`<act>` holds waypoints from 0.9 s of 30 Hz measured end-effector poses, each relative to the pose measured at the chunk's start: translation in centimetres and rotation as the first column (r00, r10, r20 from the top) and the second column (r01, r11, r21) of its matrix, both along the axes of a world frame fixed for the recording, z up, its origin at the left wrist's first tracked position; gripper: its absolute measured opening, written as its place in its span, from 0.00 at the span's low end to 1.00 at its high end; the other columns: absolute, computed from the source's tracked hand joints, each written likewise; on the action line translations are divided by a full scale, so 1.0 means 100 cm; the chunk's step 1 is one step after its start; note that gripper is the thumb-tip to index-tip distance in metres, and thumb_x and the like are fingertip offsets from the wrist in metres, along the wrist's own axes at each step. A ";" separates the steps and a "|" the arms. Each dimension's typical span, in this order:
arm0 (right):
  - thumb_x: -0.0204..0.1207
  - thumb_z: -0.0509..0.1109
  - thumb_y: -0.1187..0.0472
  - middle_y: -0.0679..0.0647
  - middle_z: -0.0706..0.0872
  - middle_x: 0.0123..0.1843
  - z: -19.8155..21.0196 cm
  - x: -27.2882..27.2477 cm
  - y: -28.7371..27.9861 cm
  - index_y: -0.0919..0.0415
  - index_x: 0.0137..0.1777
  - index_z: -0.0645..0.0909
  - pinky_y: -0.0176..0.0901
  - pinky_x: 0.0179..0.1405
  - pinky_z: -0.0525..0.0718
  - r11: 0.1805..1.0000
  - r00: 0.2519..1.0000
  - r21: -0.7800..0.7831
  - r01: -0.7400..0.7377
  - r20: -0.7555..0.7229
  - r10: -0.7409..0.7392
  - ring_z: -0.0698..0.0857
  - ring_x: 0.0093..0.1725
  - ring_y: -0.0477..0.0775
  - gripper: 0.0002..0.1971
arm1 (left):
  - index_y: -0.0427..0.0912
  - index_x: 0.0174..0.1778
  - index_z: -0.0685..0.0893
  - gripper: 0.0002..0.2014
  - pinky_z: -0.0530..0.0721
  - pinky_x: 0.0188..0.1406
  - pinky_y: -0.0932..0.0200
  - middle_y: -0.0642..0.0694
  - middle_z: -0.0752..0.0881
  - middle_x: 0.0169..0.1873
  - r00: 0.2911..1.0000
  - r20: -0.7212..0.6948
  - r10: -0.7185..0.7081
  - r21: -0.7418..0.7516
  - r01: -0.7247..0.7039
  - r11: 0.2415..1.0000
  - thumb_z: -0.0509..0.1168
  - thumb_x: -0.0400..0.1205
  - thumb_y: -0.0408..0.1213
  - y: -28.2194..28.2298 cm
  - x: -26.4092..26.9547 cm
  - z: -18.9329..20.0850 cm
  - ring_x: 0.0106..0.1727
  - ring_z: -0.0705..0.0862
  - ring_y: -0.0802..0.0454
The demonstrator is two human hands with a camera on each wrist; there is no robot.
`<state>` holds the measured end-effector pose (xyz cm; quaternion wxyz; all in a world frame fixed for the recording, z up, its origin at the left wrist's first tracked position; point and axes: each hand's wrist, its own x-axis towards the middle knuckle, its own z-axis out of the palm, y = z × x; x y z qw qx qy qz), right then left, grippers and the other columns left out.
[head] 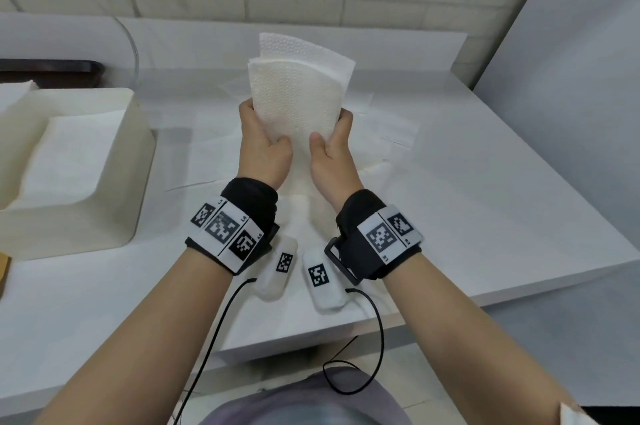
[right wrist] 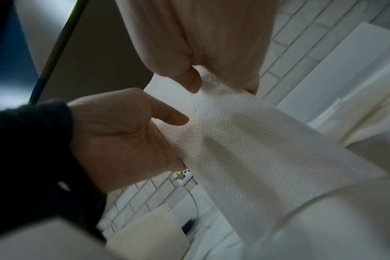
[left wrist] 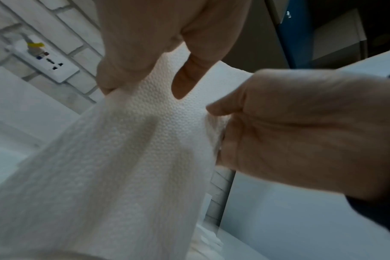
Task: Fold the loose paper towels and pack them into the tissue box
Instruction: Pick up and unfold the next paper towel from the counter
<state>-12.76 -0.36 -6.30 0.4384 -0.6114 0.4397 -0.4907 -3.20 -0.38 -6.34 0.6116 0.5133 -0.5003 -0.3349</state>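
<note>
Head view shows both hands raised over the white table (head: pixel 485 202), the left hand (head: pixel 265 150) and right hand (head: pixel 330 150) each gripping a lower side of a folded white embossed paper towel (head: pixel 298 102), thumbs in front, fingers curled behind. More loose white paper sheets (head: pixel 391 130) lie flat on the table beneath. Off to the left stands the cream rectangular tissue box (head: pixel 114 216), its top open with white paper inside.

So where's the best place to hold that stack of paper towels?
Grip the paper towel stack at its lower side edges, coming in from both sides, as the left hand and right hand do: it is limp and fans out above, so pinching low probably keeps the layers together.
</note>
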 end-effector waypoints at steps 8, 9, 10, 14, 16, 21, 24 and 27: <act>0.75 0.59 0.79 0.59 0.64 0.72 0.011 -0.005 -0.006 0.58 0.77 0.46 0.40 0.73 0.73 0.968 0.993 -0.222 0.116 0.029 -0.112 0.70 0.71 0.54 0.36 | 0.36 0.70 0.55 0.31 0.79 0.50 0.70 0.54 0.71 0.48 1.000 -0.008 -0.009 -0.031 0.009 0.999 0.57 0.73 0.13 -0.004 0.003 -0.005 0.49 0.76 0.63; 0.73 0.59 0.79 0.61 0.64 0.71 0.014 -0.004 -0.006 0.58 0.78 0.47 0.45 0.74 0.72 0.951 0.991 -0.280 0.127 0.002 -0.132 0.69 0.71 0.55 0.38 | 0.37 0.69 0.56 0.31 0.79 0.47 0.72 0.54 0.71 0.47 1.000 -0.006 -0.022 -0.033 0.022 0.999 0.57 0.73 0.13 -0.004 0.003 -0.006 0.48 0.77 0.63; 0.72 0.59 0.80 0.61 0.66 0.68 0.018 -0.003 -0.006 0.59 0.79 0.48 0.39 0.73 0.71 0.933 0.987 -0.334 0.138 -0.033 -0.158 0.70 0.68 0.53 0.38 | 0.39 0.67 0.56 0.30 0.80 0.46 0.74 0.54 0.72 0.47 0.999 -0.010 -0.037 -0.036 0.037 0.999 0.57 0.73 0.12 -0.004 0.001 -0.006 0.48 0.77 0.63; 0.73 0.57 0.80 0.55 0.65 0.64 0.026 -0.002 -0.011 0.59 0.77 0.60 0.07 0.54 0.61 0.913 0.964 -0.396 0.097 -0.192 -0.185 0.67 0.57 0.39 0.33 | 0.44 0.60 0.56 0.30 0.80 0.47 0.75 0.49 0.73 0.52 0.998 -0.022 -0.062 -0.049 0.061 0.997 0.55 0.72 0.10 -0.005 -0.001 -0.008 0.53 0.76 0.60; 0.74 0.57 0.79 0.54 0.64 0.64 0.028 -0.002 -0.011 0.59 0.74 0.66 0.06 0.53 0.60 0.925 0.958 -0.370 0.083 -0.226 -0.177 0.67 0.59 0.40 0.29 | 0.44 0.60 0.57 0.29 0.79 0.48 0.76 0.44 0.72 0.56 0.999 -0.005 -0.044 -0.044 0.044 0.998 0.55 0.71 0.10 -0.007 -0.001 -0.010 0.56 0.76 0.56; 0.70 0.65 0.78 0.59 0.67 0.68 0.020 -0.002 -0.013 0.61 0.76 0.53 0.39 0.68 0.74 0.964 0.987 -0.217 0.153 -0.014 -0.160 0.72 0.68 0.55 0.38 | 0.34 0.66 0.63 0.22 0.77 0.38 0.79 0.52 0.76 0.44 1.000 -0.022 -0.013 0.073 0.015 0.997 0.53 0.77 0.16 -0.013 0.001 -0.008 0.46 0.77 0.59; 0.76 0.63 0.72 0.56 0.75 0.61 0.011 -0.005 -0.017 0.66 0.71 0.61 0.36 0.52 0.78 0.992 0.991 0.072 0.102 -0.096 -0.095 0.77 0.63 0.56 0.25 | 0.36 0.63 0.65 0.19 0.74 0.33 0.82 0.54 0.75 0.42 0.998 -0.064 -0.021 0.087 0.027 0.996 0.51 0.78 0.17 -0.016 0.003 -0.003 0.42 0.75 0.65; 0.80 0.56 0.71 0.53 0.73 0.58 0.009 -0.006 -0.018 0.63 0.65 0.61 0.36 0.53 0.74 0.995 0.992 0.096 0.040 -0.123 -0.028 0.76 0.59 0.51 0.15 | 0.41 0.58 0.62 0.21 0.74 0.33 0.83 0.53 0.73 0.46 0.996 -0.058 -0.073 0.081 0.077 0.994 0.53 0.75 0.16 -0.015 0.005 0.003 0.45 0.74 0.64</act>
